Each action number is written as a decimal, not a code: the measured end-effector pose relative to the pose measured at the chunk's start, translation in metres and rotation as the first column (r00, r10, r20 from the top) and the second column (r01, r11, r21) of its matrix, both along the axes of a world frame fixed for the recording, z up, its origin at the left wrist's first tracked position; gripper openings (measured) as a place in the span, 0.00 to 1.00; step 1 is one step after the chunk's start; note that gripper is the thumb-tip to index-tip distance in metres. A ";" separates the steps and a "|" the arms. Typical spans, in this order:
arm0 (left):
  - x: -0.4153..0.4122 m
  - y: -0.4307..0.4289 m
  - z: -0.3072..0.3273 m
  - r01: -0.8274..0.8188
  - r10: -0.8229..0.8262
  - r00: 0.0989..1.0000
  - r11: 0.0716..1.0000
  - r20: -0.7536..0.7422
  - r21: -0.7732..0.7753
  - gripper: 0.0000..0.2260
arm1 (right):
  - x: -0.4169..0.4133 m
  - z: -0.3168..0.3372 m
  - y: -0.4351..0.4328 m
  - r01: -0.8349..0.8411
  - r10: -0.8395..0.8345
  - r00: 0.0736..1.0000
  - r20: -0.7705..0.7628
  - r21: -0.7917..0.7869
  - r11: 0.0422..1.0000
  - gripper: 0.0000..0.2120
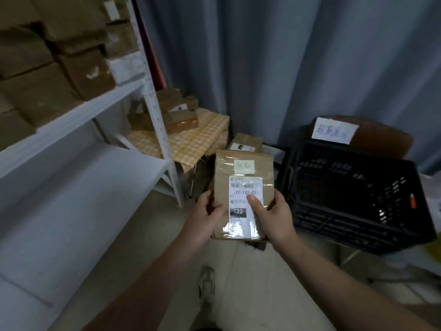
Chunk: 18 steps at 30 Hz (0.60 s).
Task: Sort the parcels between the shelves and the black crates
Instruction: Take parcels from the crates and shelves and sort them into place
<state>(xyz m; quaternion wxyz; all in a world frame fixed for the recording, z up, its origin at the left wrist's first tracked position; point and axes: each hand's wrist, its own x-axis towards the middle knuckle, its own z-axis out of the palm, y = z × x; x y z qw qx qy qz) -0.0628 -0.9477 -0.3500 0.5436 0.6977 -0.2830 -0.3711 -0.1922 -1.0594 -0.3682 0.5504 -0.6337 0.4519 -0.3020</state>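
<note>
Brown cardboard parcel [222, 177] sits held in both our hands, just left of the black crate [358, 211]. Our left hand [205, 218] curls round its left edge, thumb on top; our right hand [274, 218] grips the right edge, thumb pressing the white shipping label [238, 199] that reads 122-122-C07. Farther left of the crate stands the white shelf unit [71, 115], its upper shelf stacked with cardboard boxes [43, 91].

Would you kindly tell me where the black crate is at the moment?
In the head view the black crate sits on the right, just right of the labelled parcel being held, with a handwritten paper sign behind it.
</note>
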 end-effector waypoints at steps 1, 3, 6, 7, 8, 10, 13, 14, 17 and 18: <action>0.004 -0.018 -0.007 0.023 -0.023 1.000 1.000 -0.010 0.019 0.20 | 0.002 -0.008 -0.017 0.028 -0.028 1.000 -0.012 0.009 1.000 0.23; 0.017 -0.055 -0.020 0.072 -0.072 0.997 0.996 0.003 0.060 0.19 | 0.011 -0.020 -0.050 0.080 -0.079 0.997 -0.026 0.019 0.997 0.25; 0.048 -0.115 -0.030 0.160 -0.164 0.984 0.985 0.072 0.066 0.15 | 0.035 -0.028 -0.099 0.146 -0.144 0.988 -0.050 0.041 0.988 0.31; 0.062 -0.137 -0.034 0.180 -0.185 0.978 0.982 0.098 0.056 0.14 | 0.046 -0.029 -0.116 0.172 -0.170 0.983 -0.069 0.022 0.985 0.34; 0.075 -0.158 -0.034 0.201 -0.207 0.971 0.977 0.120 0.066 0.14 | 0.056 -0.030 -0.133 0.199 -0.199 0.976 -0.087 -0.011 0.980 0.37; 0.099 -0.198 -0.037 0.231 -0.244 0.961 0.967 0.127 0.108 0.14 | 0.076 -0.030 -0.165 0.238 -0.245 0.958 -0.147 -0.066 0.969 0.43; 0.125 -0.256 -0.046 0.308 -0.336 0.930 0.933 0.145 0.187 0.19 | 0.096 -0.030 -0.204 0.229 -0.250 0.935 -0.251 -0.110 0.967 0.42; 0.130 -0.275 -0.049 0.330 -0.364 0.919 0.920 0.150 0.210 0.19 | 0.100 -0.033 -0.216 0.181 -0.216 0.936 -0.277 -0.147 0.972 0.42; 0.136 -0.325 -0.068 0.366 -0.403 0.908 0.896 0.114 0.251 0.19 | 0.099 -0.047 -0.245 -0.066 0.005 0.916 -0.401 -0.139 0.988 0.45; 0.136 -0.340 -0.075 0.380 -0.417 0.903 0.887 0.103 0.264 0.19 | 0.096 -0.052 -0.256 -0.144 0.072 0.883 -0.463 -0.121 0.982 0.49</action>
